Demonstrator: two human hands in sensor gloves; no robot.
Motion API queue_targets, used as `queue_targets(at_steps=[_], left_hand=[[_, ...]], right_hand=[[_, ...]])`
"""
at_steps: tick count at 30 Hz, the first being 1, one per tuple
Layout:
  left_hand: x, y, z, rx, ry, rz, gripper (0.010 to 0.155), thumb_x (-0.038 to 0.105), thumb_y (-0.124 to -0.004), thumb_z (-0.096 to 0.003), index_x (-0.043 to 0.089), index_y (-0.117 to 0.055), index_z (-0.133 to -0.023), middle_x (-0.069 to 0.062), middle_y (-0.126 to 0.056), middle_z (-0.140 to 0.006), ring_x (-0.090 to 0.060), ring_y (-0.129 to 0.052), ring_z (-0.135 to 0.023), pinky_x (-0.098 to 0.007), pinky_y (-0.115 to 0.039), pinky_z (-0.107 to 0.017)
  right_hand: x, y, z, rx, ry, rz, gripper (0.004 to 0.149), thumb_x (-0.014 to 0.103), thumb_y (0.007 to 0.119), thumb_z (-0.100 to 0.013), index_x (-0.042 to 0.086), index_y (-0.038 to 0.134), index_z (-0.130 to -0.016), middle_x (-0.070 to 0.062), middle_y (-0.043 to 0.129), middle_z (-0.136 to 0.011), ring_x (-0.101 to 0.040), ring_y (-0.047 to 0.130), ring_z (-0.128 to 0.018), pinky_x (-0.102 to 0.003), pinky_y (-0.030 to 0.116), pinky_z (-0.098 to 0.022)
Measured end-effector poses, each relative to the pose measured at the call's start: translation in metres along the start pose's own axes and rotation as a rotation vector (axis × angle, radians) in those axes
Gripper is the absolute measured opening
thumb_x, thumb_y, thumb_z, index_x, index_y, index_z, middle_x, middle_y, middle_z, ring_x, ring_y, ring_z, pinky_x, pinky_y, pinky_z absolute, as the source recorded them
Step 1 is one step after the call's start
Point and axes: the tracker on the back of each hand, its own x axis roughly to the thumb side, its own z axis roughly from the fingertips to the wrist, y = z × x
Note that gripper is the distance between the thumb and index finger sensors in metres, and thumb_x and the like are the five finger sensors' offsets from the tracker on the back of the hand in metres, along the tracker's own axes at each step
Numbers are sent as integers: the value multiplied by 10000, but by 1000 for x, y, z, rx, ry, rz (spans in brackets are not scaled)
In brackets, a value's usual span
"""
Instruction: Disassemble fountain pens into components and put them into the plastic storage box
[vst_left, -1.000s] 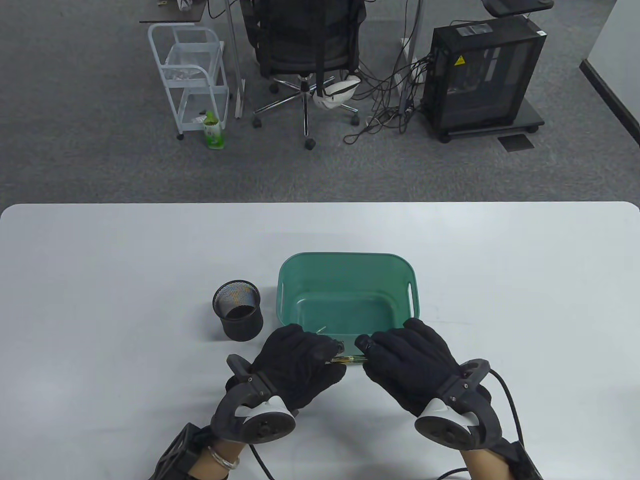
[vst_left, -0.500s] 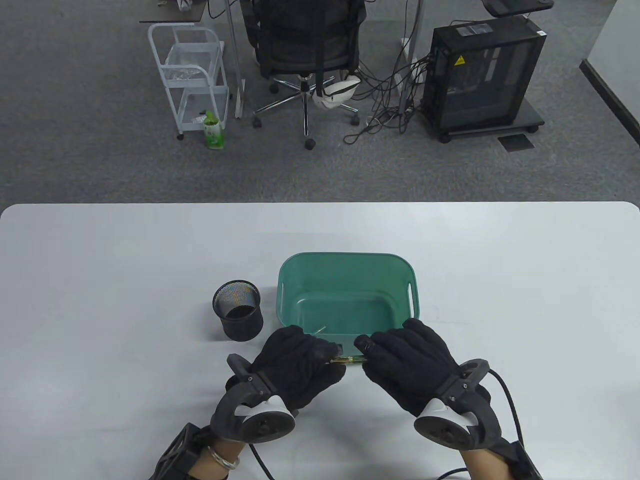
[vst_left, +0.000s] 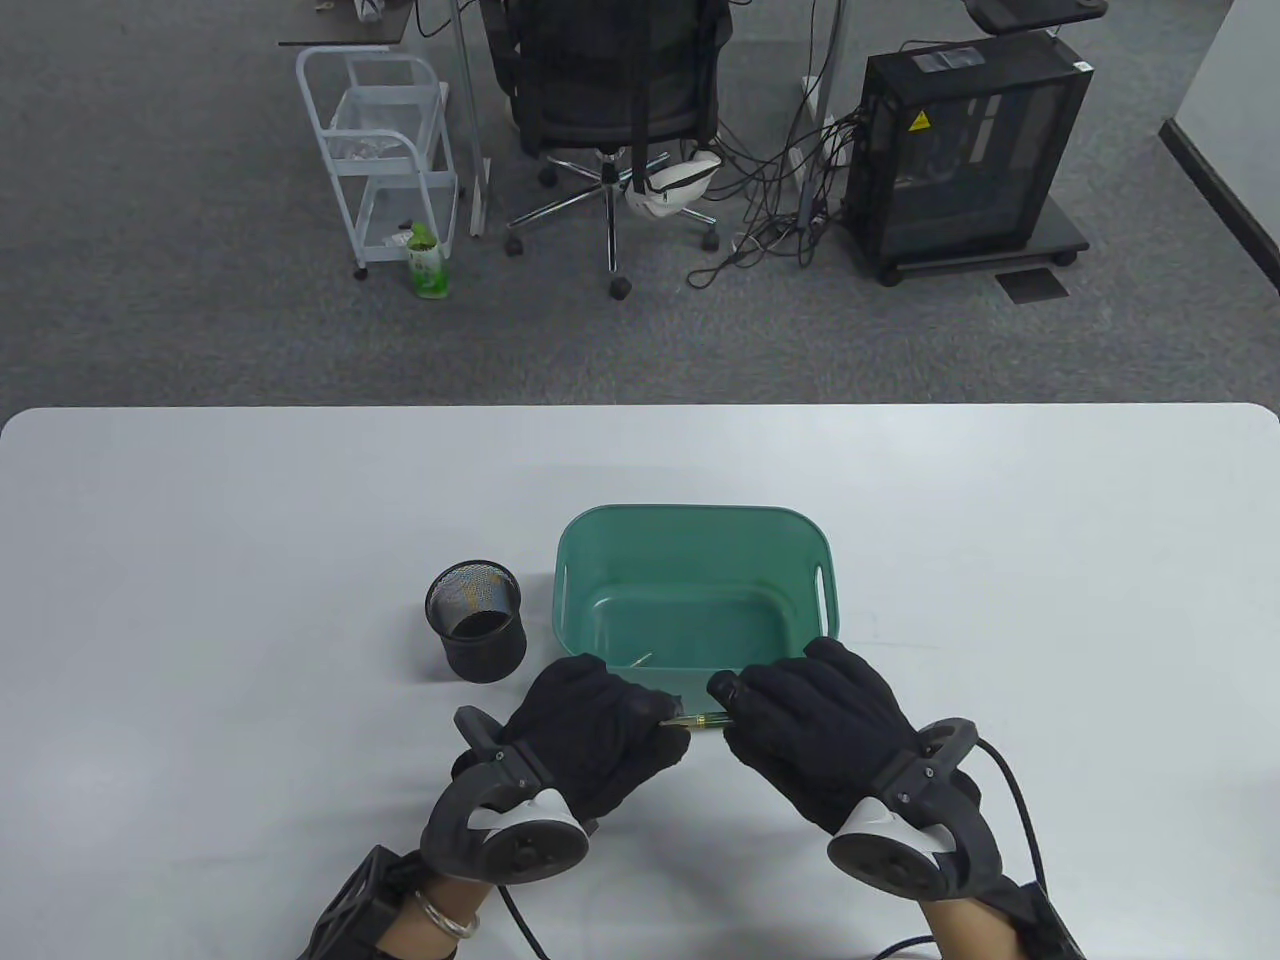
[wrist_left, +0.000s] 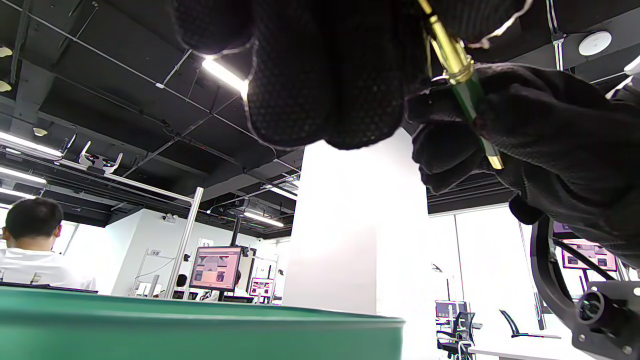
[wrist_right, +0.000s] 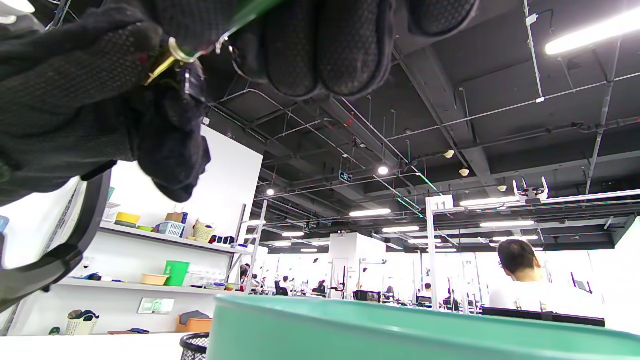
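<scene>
A green fountain pen (vst_left: 700, 719) with gold trim lies level between both hands, just in front of the green plastic storage box (vst_left: 822, 545). My left hand (vst_left: 600, 725) grips its left end, my right hand (vst_left: 800, 725) its right end. In the left wrist view the pen (wrist_left: 467, 90) shows a gold ring where green barrel meets gold section, with my right hand (wrist_left: 540, 130) curled round the barrel. In the right wrist view the gold ring (wrist_right: 175, 52) shows beside my left hand (wrist_right: 75, 105). A thin pale piece (vst_left: 641, 659) lies inside the box.
A black mesh pen cup (vst_left: 476, 620) stands left of the box. The box's near wall (wrist_left: 200, 330) fills the bottom of both wrist views. Beyond the table's far edge are an office chair (vst_left: 610, 110), a white cart (vst_left: 380, 150) and a computer tower (vst_left: 970, 150).
My left hand's fingers have shifted slightly on the pen's left end; the dark part seen by its fingertips earlier is now covered. The pen and my right hand stay in place.
</scene>
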Motion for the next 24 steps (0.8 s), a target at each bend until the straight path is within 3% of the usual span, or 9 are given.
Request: queue_targets(at_steps=[17,20,24], left_hand=[[-2,-1,0,-3,8,5,528,500,-542,-658,141,-922,-736,13,-1070,-559,-183,-1044,-489,-459,-744,-645],[-2,-1,0,-3,10,7,540,513,-539,-658,137,-911,-770,-1,-1065,-592,-192,-1038,-518,-466,-734,-656],[-2,-1,0,-14,12,7,588,571,-554,-641,136,-860,-892,-21,-1037,-702,-214,-1015,-612,-486,-706,-686]], right_hand=[[1,1,0,5,-4,0,440,499,705,-541,335,821,-933,94,849,-885,-123,859,-795,-463,612,-762],[1,1,0,5,-4,1,440,499,705,-541,337,821,-933,94,850,-884,-123,859,-795,-465,611,-762],[1,1,0,3,-2,0,440,499,705,-541,336,822,-933,93,850,-884,-122,859,-795,-464,612,-761]])
